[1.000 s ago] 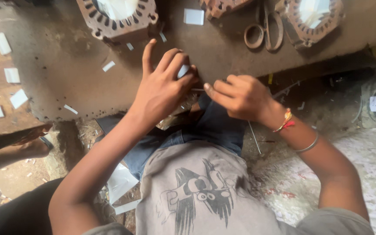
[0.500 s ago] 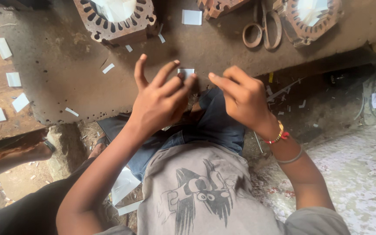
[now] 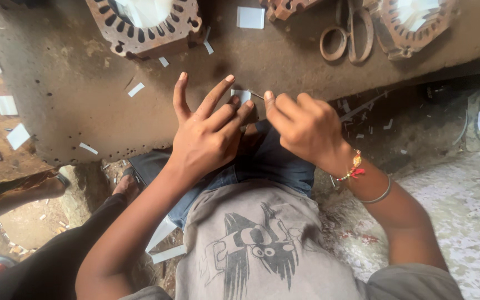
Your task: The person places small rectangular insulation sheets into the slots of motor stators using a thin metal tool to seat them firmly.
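Nearest my lens, a grey printed shirt (image 3: 262,250) and dark jeans (image 3: 276,164) fill the lower frame as I look down over the hands at work. My left hand (image 3: 206,136) spreads wide, index and middle fingers lifted, while its thumb and lower fingertips press on a small white paper slip (image 3: 241,95) at the near edge of the table (image 3: 73,105). My right hand (image 3: 306,125), wearing a beaded bracelet (image 3: 354,166) and a thin bangle (image 3: 379,195), is curled with its fingers together, the thumb tip meeting the same slip from the other side; whether that grip truly pinches the slip I cannot tell, since the fingers hide the contact. I judge the slip to be light, thin and easily creased, likely to slide on the worn surface, so it is best taken by its free edges with fingertip pressure only. Beyond the hands, more white slips (image 3: 6,104) lie scattered on the table's left side, well apart from the work. Farther back sits a rusty slotted stator core (image 3: 145,25) with white lining in its bore, a second stator core (image 3: 412,22) at the far right, and between them a pair of old scissors (image 3: 348,36) lying flat. A loose white square (image 3: 250,18) rests near the top edge. To the lower left, another person's dark-trousered leg (image 3: 45,266) and bare foot (image 3: 124,186) reach in beside the table.
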